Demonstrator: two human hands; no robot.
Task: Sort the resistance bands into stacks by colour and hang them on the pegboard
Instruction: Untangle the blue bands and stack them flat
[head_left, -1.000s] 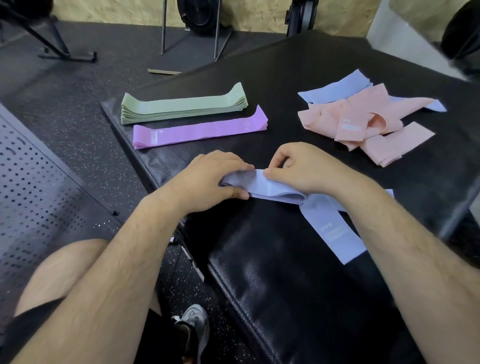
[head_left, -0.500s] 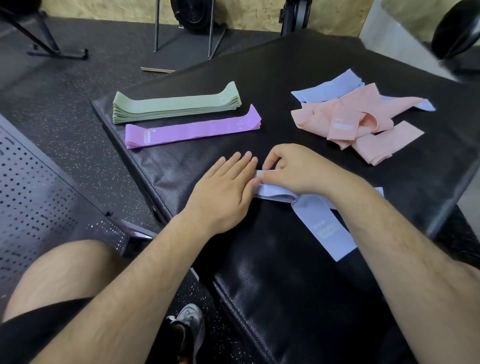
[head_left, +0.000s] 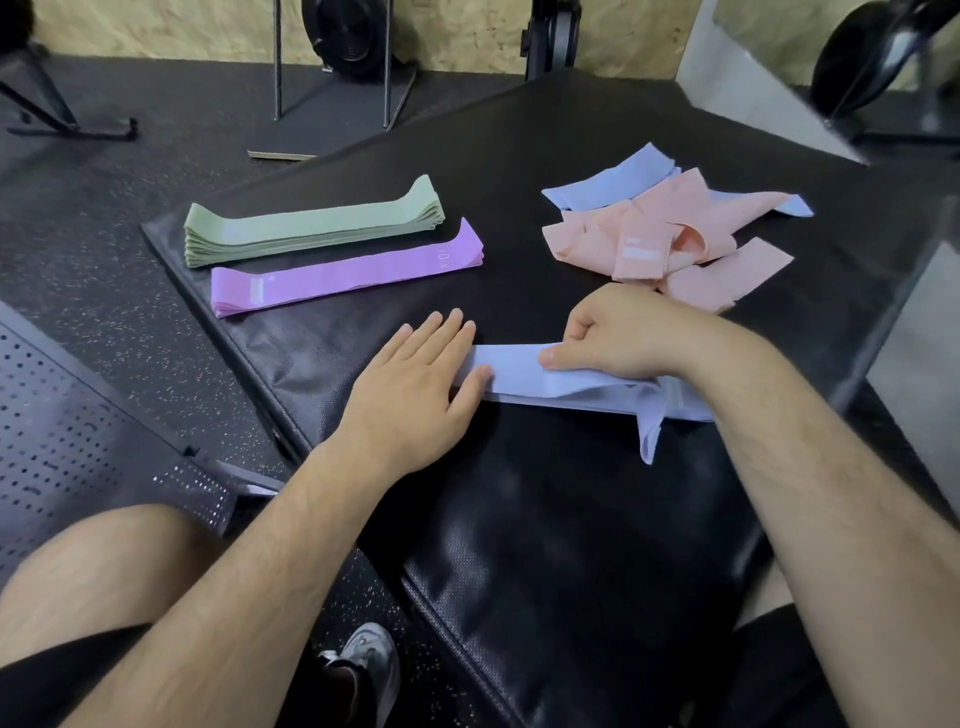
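In the head view, a change is seen in the left hand (head_left: 410, 384): a second ago it was curled over the end of the blue bands (head_left: 524, 376), and now it is laid flat on the counter (head_left: 545, 519), its fingers (head_left: 441, 332) straight and together, with the thumb touching the bands' left end. The right hand (head_left: 623, 335) is kept curled, and the upper layer is pinched under its thumb. The long tail that was spread toward the near edge has been drawn in, and only a narrow twisted flap is left hanging below the bundle. From this it is judged that the blue bands are being squared into a third stack in front of the person, near the counter's middle.

The green stack (head_left: 311, 231) and the purple stack (head_left: 343, 273) are already laid side by side at the far left. The pink bands (head_left: 644, 244) and the loose blue bands (head_left: 613, 179) are still heaped together at the far right, so sorting is judged about half done and nothing is hung yet.

The bundle's right end is hidden under the right forearm, and its layers cannot be counted. A perforated panel (head_left: 62, 415), possibly the pegboard, is cut off at the left edge. The print on the bands cannot be read.
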